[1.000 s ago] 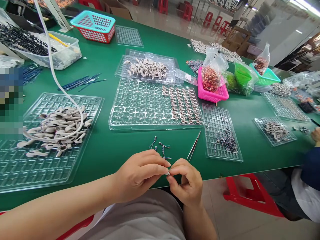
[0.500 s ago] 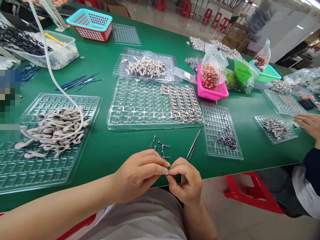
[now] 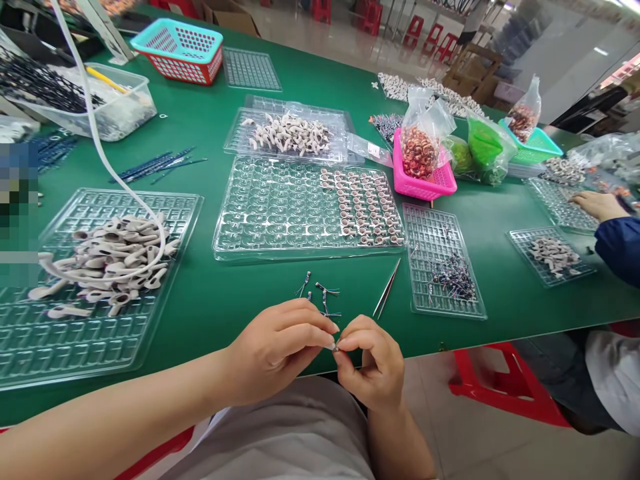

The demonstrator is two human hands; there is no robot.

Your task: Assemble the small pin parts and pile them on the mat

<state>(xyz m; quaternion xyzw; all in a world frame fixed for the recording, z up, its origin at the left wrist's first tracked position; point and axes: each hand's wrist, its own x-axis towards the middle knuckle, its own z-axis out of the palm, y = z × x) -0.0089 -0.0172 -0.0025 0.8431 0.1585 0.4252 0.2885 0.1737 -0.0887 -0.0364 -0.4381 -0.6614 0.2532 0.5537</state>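
Co-worker's hand moved farther; pinched part tiny, mostly hidden.

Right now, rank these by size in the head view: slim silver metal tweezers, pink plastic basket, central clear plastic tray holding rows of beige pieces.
1. Central clear plastic tray
2. Pink plastic basket
3. Slim silver metal tweezers

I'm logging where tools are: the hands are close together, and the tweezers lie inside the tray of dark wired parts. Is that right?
Not quite: in the head view, the tweezers lie on the green table beside that tray, not inside it. The left hand and right hand are indeed close together.
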